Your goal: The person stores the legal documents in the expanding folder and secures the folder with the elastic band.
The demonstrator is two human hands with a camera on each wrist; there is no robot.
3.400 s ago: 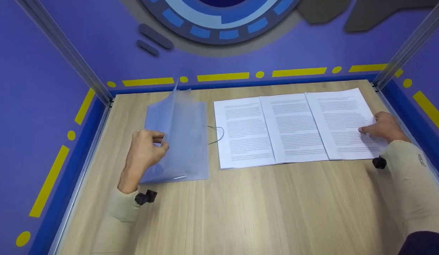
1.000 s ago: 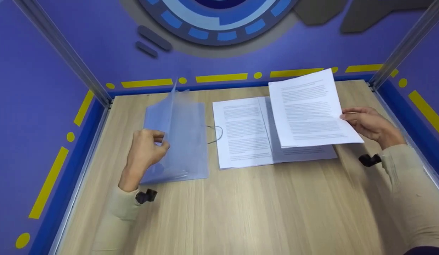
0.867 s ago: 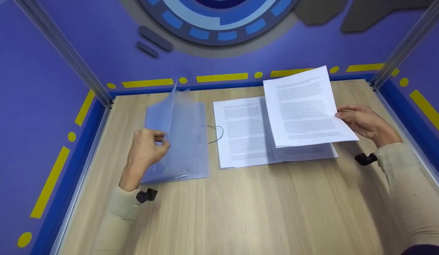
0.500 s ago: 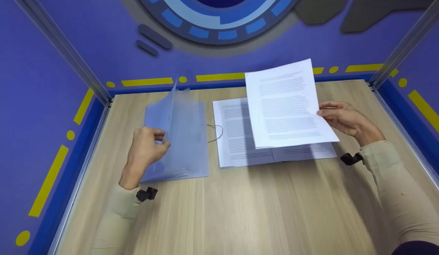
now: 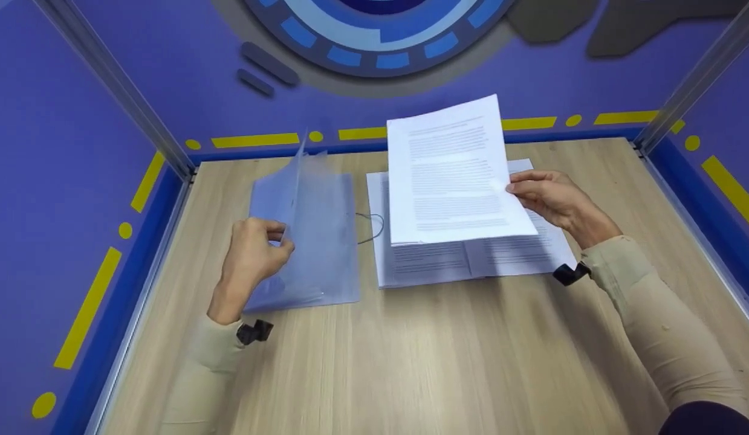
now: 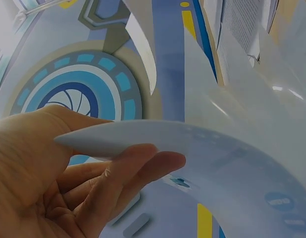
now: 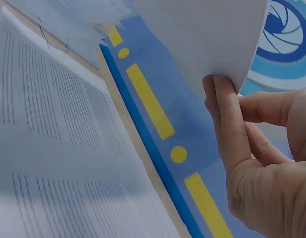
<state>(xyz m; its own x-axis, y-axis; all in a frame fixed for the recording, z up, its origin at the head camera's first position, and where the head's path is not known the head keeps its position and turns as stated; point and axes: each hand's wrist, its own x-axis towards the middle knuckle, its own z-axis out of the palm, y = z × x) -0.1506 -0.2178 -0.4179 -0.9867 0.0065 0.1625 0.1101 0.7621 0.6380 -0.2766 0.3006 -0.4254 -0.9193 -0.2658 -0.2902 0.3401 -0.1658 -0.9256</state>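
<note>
My left hand (image 5: 253, 254) pinches the raised cover of a translucent plastic folder (image 5: 326, 254), which lies opened on the table's left side. In the left wrist view that cover (image 6: 232, 163) bends away from between thumb and fingers. A printed paper stack (image 5: 453, 175) hangs tilted above the table, its right edge pinched by my right hand (image 5: 555, 199). From the right wrist view, thumb and fingers meet on the white sheets (image 7: 207, 34). Beneath lie two more printed stacks, side by side; the right one (image 5: 525, 257) is partly covered, and the left one (image 5: 428, 269) mostly hidden.
An elastic cord loop (image 5: 374, 228) sticks out from the folder's right edge toward the left stack. Purple-blue walls (image 5: 326, 109) with yellow markings enclose the wooden table (image 5: 410, 362) at the back and both sides.
My right hand has lifted the rightmost paper stack off the table and carried it left, over the other stacks toward the folder. My left hand has kept the folder cover raised throughout.
</note>
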